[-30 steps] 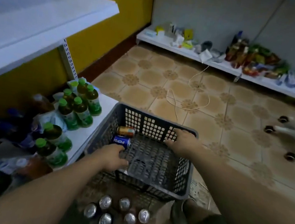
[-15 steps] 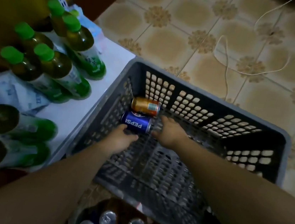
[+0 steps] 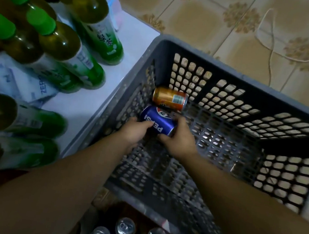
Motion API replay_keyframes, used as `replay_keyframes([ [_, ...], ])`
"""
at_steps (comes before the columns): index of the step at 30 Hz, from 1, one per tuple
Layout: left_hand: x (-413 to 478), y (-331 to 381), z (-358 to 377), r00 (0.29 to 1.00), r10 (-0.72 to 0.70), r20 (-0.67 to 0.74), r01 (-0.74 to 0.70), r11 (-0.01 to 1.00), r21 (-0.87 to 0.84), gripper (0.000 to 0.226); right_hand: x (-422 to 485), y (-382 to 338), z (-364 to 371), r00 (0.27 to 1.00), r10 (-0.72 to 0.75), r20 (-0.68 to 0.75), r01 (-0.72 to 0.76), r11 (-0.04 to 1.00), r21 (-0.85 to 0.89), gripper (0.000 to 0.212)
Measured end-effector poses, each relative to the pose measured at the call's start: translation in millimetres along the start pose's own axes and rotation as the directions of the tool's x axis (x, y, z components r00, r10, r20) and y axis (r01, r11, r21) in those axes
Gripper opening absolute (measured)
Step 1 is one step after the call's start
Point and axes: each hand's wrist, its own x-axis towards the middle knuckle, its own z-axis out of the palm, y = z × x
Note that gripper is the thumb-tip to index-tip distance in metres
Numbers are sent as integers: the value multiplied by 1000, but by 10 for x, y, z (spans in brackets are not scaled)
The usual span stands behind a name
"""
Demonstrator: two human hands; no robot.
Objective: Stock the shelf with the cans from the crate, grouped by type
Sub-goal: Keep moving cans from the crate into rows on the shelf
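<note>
In the crate, both hands, left hand and right hand, clamped the blue can by its ends; rigid, slick, likely full and weighty, best gripped round the middle.

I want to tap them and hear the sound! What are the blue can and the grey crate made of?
The blue can looks like thin metal with a glossy printed coat: light glints along its side. The grey crate looks like moulded plastic, matte and scuffed, with a grid of holes through its walls and floor. Both are guesses from looks alone.
</note>
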Motion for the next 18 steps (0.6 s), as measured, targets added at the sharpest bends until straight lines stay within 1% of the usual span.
replay_keyframes([
  [2,-219,57,-37,999,6,41,-3,996,-94,64,-323,-96,-177,998,-4,-59,10,993,115,68],
  [4,-551,154,-63,993,46,105,-28,985,-173,58,-681,-242,-369,989,-48,-141,69,987,145,67],
  [7,-1209,332,-112,982,151,118,-109,947,-303,41,-1240,-536,-641,945,-213,-248,231,972,48,62],
  [8,-1438,377,-151,975,197,100,-154,931,-330,39,-1428,-639,-713,920,-277,-276,292,956,13,61],
  [10,-1913,435,-286,951,304,49,-270,900,-342,39,-1774,-832,-831,865,-379,-330,390,920,-34,67],
  [11,-2138,454,-380,930,367,17,-340,878,-337,42,-1940,-948,-896,842,-418,-341,431,902,-40,73],
  [12,-2356,472,-495,903,430,-21,-412,849,-331,45,-2094,-1081,-971,835,-442,-327,459,888,-29,78],
  [14,-2797,504,-762,838,537,-98,-538,781,-316,55,-2435,-1430,-1147,845,-461,-270,484,875,21,85],
  [16,-3247,494,-1029,772,616,-156,-630,712,-309,61,-2766,-1787,-1278,853,-478,-208,503,860,85,85],
  [18,-3679,429,-1289,713,673,-196,-695,643,-322,61,-3068,-2133,-1320,822,-531,-206,557,825,97,85],
])
